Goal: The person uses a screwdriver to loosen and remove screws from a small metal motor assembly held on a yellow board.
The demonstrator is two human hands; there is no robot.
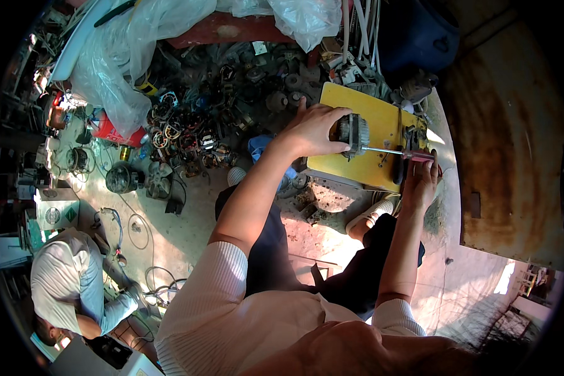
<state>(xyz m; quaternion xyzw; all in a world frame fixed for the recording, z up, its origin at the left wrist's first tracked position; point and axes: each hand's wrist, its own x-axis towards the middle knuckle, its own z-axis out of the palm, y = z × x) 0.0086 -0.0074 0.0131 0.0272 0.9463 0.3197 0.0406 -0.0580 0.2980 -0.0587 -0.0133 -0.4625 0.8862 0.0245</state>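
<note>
A small grey electric motor [356, 133] stands on a yellow board [382, 119]. My left hand [316, 128] grips the motor from its left side. My right hand [421, 178] holds a screwdriver [395, 151] by its red handle, and the metal shaft points left into the motor. Both of my forearms reach up from the lower edge. My legs in dark trousers and light shoes lie below the board.
A heap of dark motor parts and copper windings [219, 106] lies left of the board. Plastic sheeting [131, 50] hangs behind it. Another person in a light shirt [69, 282] crouches at lower left among cables. A blue barrel [413, 31] and a rusty metal sheet [507, 125] stand at right.
</note>
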